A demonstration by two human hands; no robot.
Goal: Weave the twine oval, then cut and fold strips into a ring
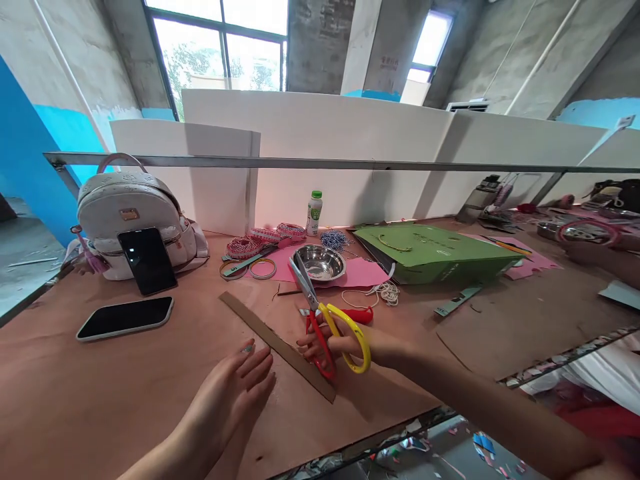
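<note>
My right hand [346, 344] has its fingers in the handles of a pair of scissors [308, 289], one loop red and the other yellow. The blades point away from me and look close together. Under them, a narrow brown cardboard strip [260, 329] lies slantwise on the table [165, 393]. My left hand [233, 390] is held open beside the strip's left edge, fingers stretched and nothing in them. Behind my right hand lies a red-handled tool [361, 315], partly hidden by the scissors. A steel bowl [324, 265] sits on pink paper [367, 272] just beyond the scissors.
Two phones, one flat [125, 319] and one leaning [147, 260] on a pale backpack [130, 200], are at left. Patterned ribbon rolls [243, 247], a small bottle [314, 215], cord [387, 293] and a green box [435, 247] stand further back. Another person's arm [607, 263] shows at right.
</note>
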